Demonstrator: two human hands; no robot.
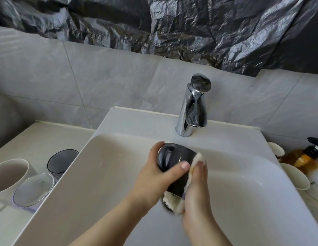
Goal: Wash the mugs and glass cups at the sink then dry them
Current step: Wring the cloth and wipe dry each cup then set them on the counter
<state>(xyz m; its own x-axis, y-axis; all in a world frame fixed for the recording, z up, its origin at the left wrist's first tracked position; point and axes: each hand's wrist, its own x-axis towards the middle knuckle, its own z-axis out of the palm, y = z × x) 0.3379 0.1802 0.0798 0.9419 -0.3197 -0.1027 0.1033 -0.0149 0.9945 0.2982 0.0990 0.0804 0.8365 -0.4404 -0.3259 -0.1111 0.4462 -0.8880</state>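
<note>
Over the white sink [101, 174] my left hand [154, 181] grips a black mug [174, 160], thumb across its side and fingers behind its bottom, handle facing up. My right hand [197, 190] holds a pale sponge [174, 203] wrapped against the mug's right side and lower rim. On the counter to the left stand a beige mug [10, 174], a clear glass cup [33, 189] and a dark glass cup [61, 161].
A chrome tap [193, 109] rises behind the basin; no water is seen running. To the right of the sink are pale cups [294, 176] and an amber pump bottle [303, 157]. Grey tiles and black plastic sheeting cover the wall.
</note>
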